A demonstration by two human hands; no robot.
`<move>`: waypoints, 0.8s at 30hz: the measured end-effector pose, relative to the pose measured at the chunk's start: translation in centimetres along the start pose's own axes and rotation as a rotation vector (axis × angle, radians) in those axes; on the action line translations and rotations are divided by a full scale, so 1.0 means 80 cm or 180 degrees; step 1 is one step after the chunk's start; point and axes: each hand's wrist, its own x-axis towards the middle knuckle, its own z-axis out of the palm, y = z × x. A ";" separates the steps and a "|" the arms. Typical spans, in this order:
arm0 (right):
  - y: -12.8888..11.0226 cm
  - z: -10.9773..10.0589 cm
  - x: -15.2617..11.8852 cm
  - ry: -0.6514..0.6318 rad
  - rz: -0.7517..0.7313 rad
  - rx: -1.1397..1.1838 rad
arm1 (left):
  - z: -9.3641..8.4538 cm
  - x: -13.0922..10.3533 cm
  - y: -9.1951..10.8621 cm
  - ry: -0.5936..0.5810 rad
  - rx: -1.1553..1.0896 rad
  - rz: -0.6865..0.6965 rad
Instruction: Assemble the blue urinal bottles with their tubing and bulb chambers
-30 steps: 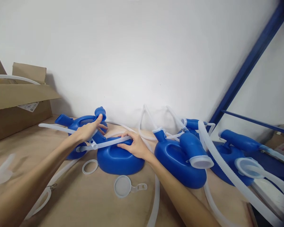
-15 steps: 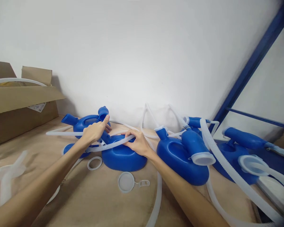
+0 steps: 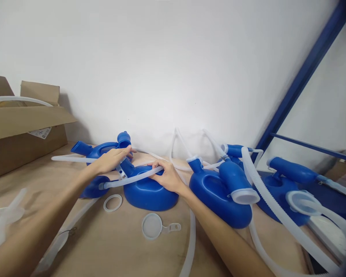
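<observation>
One squat blue plastic bottle (image 3: 150, 197) rests toward the back edge of our tan desk (image 3: 127, 254): our left hand (image 3: 114, 158) sits at its neck (image 3: 128, 168), grip hidden; a ribbed white plastic hose (image 3: 140, 177) crosses its front; our right hand (image 3: 167, 177), apart, probably steadies its top, hold unclear.

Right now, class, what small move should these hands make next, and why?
Perhaps the left hand should press gently at the neck of the blue bottle under the right hand: it lies over that neck, beside a white strap, and the right hand sits on the bottle.
</observation>
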 end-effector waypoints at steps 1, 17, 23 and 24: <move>0.002 -0.001 0.000 0.0012 0.0016 0.0015 | -0.001 -0.004 -0.006 -0.0018 -0.0009 0.0336; 0.002 0.003 -0.005 0.0141 0.0098 -0.0267 | 0.029 0.003 -0.006 0.0420 0.1616 0.0149; 0.003 0.001 -0.005 0.0104 0.0049 -0.0231 | 0.018 0.000 -0.001 0.0112 0.1607 0.0558; 0.003 0.001 -0.004 0.0106 0.0057 -0.0256 | 0.017 -0.002 -0.001 0.0088 0.1489 0.0767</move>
